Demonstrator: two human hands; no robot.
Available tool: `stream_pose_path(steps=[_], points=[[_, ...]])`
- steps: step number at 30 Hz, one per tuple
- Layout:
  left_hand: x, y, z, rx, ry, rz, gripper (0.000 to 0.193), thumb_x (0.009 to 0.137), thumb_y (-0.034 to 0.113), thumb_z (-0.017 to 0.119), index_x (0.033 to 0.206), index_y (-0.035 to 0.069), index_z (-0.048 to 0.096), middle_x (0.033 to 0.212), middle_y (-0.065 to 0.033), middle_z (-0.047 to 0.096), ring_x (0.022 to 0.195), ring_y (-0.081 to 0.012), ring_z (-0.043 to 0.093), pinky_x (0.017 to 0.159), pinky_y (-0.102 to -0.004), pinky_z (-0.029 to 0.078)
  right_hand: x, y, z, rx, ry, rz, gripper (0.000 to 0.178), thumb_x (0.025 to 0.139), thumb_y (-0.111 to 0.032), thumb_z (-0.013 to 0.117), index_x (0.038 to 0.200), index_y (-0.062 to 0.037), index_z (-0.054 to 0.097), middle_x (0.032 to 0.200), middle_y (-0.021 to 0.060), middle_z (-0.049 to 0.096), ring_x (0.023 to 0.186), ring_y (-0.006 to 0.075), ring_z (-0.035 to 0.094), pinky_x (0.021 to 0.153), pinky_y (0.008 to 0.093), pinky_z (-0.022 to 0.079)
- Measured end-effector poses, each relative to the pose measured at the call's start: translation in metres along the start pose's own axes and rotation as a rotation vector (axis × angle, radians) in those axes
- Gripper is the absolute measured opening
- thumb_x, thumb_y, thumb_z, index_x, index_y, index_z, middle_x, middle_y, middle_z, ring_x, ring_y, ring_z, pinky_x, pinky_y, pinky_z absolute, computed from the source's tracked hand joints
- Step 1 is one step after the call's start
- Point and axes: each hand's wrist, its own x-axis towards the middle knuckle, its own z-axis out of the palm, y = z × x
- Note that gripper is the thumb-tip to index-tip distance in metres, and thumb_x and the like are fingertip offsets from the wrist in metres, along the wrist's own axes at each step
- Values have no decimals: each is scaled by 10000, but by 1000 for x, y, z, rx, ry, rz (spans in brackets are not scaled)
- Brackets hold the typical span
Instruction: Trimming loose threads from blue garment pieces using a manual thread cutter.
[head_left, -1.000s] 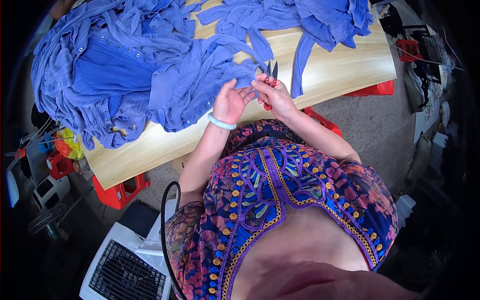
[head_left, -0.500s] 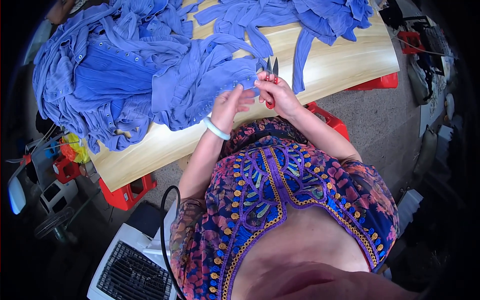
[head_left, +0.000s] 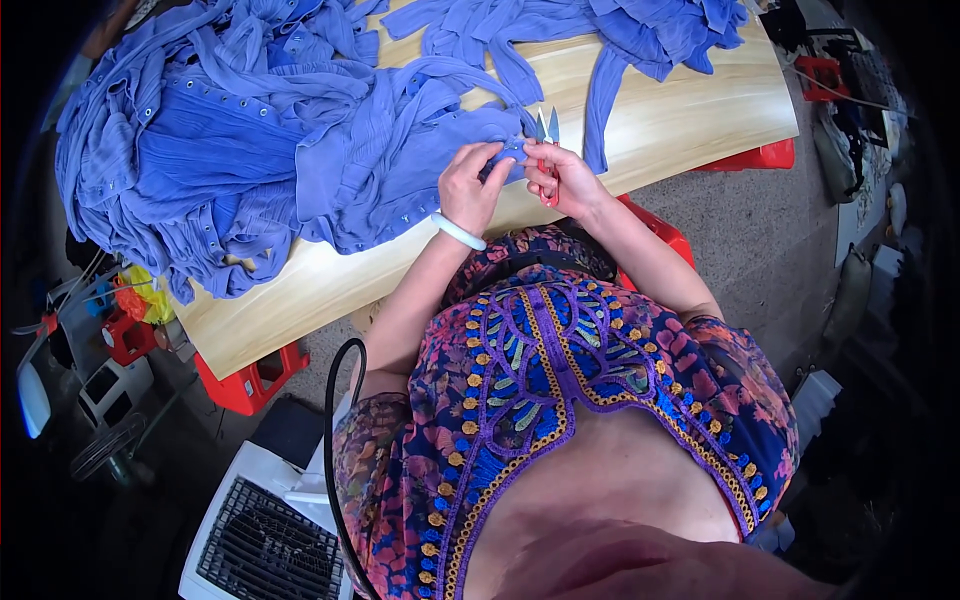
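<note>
A blue garment (head_left: 390,165) with snaps or eyelets along its edge lies across the near side of the table, one edge drawn up between my hands. My left hand (head_left: 470,182), below a pale bangle, pinches that edge between thumb and fingers. Close beside it, my right hand (head_left: 562,178) grips a pair of red-handled scissors (head_left: 548,128) in the palm, blades apart and pointing away from me. The thumb and forefinger of the right hand also touch the garment's edge. What sits exactly between the fingertips is too small to make out.
Heaped blue garments (head_left: 210,150) cover the table's left side, with another pile (head_left: 665,35) at the far right. The wooden table (head_left: 690,110) rests over red stools (head_left: 255,380). A white appliance with a black grille (head_left: 265,540) stands on the floor at lower left, a black cable (head_left: 332,440) beside me.
My left hand has moved up and right, closing its fingers on the garment's edge. The edge is now bunched between both hands, and the scissors have shifted slightly right.
</note>
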Motion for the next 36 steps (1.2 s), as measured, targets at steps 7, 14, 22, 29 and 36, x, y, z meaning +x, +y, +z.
stream_pose_path(steps=[7,14,22,29,36], points=[[1,-16,12,-42,5,19,100,708,39,600,803,11,604,731,-92,588,563,-135,551,510,-230,432,5,2,-13,-39,-26,1,43,796,-156,502,799,-123,475,547,-65,412,377,31,323,467,198,369],[-2,-20,7,-125,-121,-212,74,762,53,553,803,9,597,651,-34,569,553,-67,512,502,-201,414,8,4,-18,-49,-21,22,85,768,-151,538,816,-110,481,564,-57,436,383,30,346,459,199,396],[0,-31,4,-434,-144,-359,93,796,98,523,800,12,558,666,-34,563,569,-80,518,490,-216,434,10,2,-19,-31,2,38,83,770,-150,533,821,-116,477,556,-60,434,387,35,350,456,198,391],[6,-25,-10,-392,-365,-477,323,854,277,419,873,-20,545,773,-75,548,596,-108,522,490,-225,450,9,-4,-20,181,-98,85,74,787,-153,496,724,-126,469,475,-64,340,379,44,314,469,208,364],[15,-15,-28,-624,-570,-627,365,837,278,404,941,-45,539,890,-78,540,583,-121,501,490,-221,435,12,-19,-19,233,-78,52,254,783,-162,504,548,-132,412,454,-63,317,372,48,296,480,210,357]])
